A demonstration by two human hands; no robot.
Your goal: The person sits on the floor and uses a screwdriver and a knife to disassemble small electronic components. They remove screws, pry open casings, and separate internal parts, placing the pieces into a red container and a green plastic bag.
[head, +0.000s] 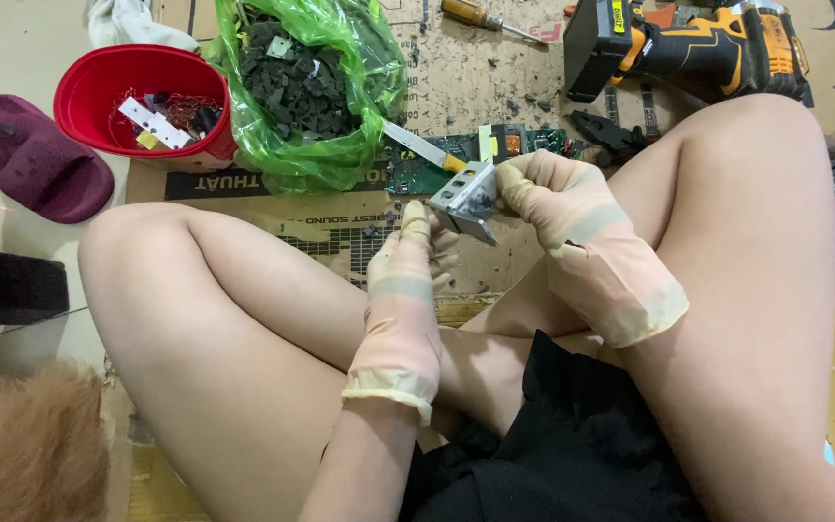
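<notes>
Both gloved hands are pinched onto one small grey metal bracket (466, 201), held up between the knees above the cardboard sheet (495, 77); the right hand (572, 217) clamps its far-right edge with fingertips closed on the metal, the left hand (408, 256) comes up from below and its fingertips meet the near-left corner; the bracket sits tilted, a dark clump showing on its inner face. Beyond the bracket lies a green circuit board (417, 174) flat on the cardboard, with a yellow-handled blade (422, 147) resting across it, its tip reaching towards the green plastic bag (306, 87); that bag, far left of the hands, is full of dark small parts. Just beside it on the left stands a red bowl (137, 92) holding white and copper-coloured bits; further left a maroon slipper (36, 159) lies on the floor. Far right, an orange and black cordless drill (688, 48) lies on its side; a screwdriver (490, 19) rests at the far edge, well apart from the hands.
</notes>
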